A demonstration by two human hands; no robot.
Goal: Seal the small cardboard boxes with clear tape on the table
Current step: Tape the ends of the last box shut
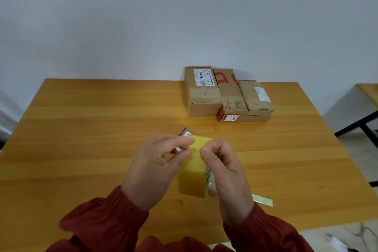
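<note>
Above the orange wooden tabletop (92, 118), both hands hold a yellowish roll of clear tape (192, 176) on edge. The left hand (151, 170) has its grip pinching the roll's top; the right hand (227, 170) has its grip curled round the roll's side. A small cardboard box (185, 133) lies mostly hidden beneath them. Several brown cardboard boxes (225, 94) cluster near the far edge.

Near box (185, 133) mostly hidden behind hands (155, 168); far labels (203, 77) illegible; side table (368, 90) cropped.
</note>
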